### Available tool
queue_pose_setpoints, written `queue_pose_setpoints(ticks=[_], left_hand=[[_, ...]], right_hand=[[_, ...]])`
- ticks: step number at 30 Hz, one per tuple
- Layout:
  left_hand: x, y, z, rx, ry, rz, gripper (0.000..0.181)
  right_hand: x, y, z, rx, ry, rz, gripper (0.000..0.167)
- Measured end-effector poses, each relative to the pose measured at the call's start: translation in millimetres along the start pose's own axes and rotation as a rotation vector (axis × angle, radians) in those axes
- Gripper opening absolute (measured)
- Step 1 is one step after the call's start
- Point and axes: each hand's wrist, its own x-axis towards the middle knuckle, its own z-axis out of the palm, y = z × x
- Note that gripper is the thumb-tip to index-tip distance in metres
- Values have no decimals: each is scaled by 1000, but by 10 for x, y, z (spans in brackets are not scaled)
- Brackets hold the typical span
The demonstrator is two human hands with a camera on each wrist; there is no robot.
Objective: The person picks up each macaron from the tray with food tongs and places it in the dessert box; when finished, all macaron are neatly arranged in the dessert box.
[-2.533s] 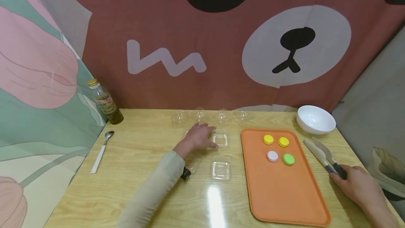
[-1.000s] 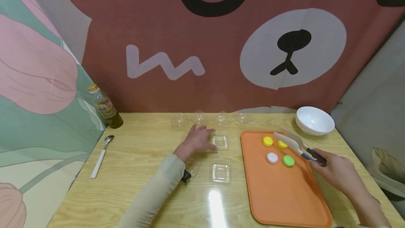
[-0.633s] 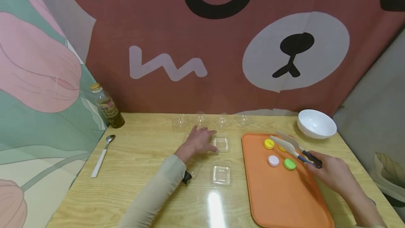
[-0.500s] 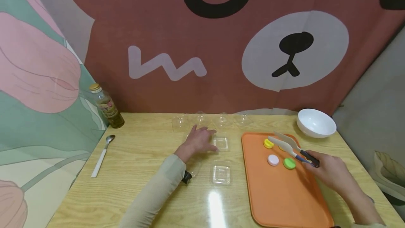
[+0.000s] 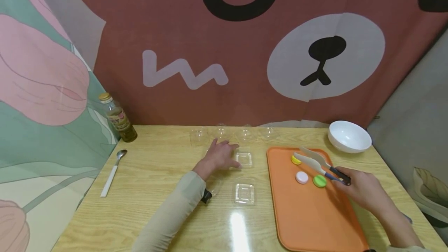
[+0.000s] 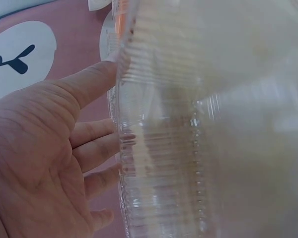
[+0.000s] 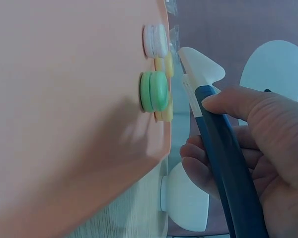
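Observation:
My right hand (image 5: 365,191) holds a pair of tongs (image 5: 311,162) with pale flat tips and dark blue handles, thumb along the handle in the right wrist view. The tips hang spread above the back of the orange tray (image 5: 308,221). A yellow macaron (image 5: 295,160), a pale pink macaron (image 5: 301,177) and a green macaron (image 5: 319,181) lie there; the tongs cover a second yellow macaron (image 7: 164,111) in the head view. My left hand (image 5: 218,155) is spread among clear plastic containers (image 5: 244,159); close up, one container's wall (image 6: 159,163) overlaps its fingertips, contact unclear.
Clear domed lids (image 5: 246,131) line the table's back edge. Another clear container (image 5: 244,193) sits nearer me. A white bowl (image 5: 350,137) stands at the back right. To the left are a glass bottle (image 5: 120,121) and a white-handled spoon (image 5: 113,174).
My right hand has raised the tongs from the table at the tray's right and carried them left over the macarons, drifting slightly left at the end. My left hand stays in place.

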Motion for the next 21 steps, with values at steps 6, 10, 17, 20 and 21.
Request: queue_pose_setpoints(ticks=[6, 10, 17, 20, 21], left_hand=[[-2, 0, -7, -12, -3, 1, 82], [-2, -2, -8, -14, -6, -1, 81], [-2, 0, -10, -20, -5, -8, 82], [0, 8, -12, -21, -11, -13, 82], [3, 11, -11, -19, -13, -13, 82]], right_hand=[[-10, 0, 2, -6, -4, -6, 42], [-12, 5, 9, -14, -6, -15, 41], [20, 4, 10, -19, -31, -14, 43], [36, 10, 3, -29, -44, -13, 44], [39, 12, 2, -34, -48, -14, 44]])
